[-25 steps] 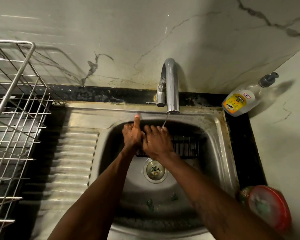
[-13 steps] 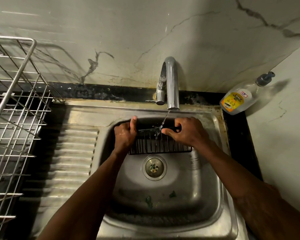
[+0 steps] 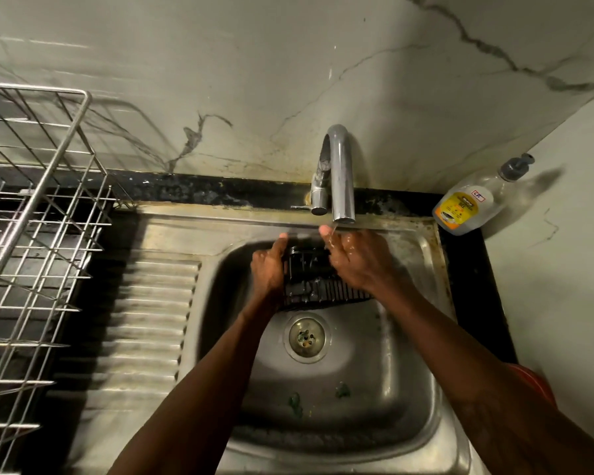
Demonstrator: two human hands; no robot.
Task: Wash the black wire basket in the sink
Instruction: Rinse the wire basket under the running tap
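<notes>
- My left hand grips the left end of the black wire basket, fingers curled round its edge, thumb pointing to 12 o'clock.
- My right hand lies over the basket's right part, wet; whether its fingers pinch the wire, I cannot tell.
- The basket sits at the far side of the sink, under the tap, at 12 o'clock from the drain.
- A thin stream of water falls on my right hand.
- A soap bottle stands at 2 o'clock on the desk; a steel rack stands at 9 o'clock.

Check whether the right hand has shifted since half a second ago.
Yes. The right hand has moved left along the black wire basket, from right of the tap to directly beneath its spout, close to the left hand.
</notes>
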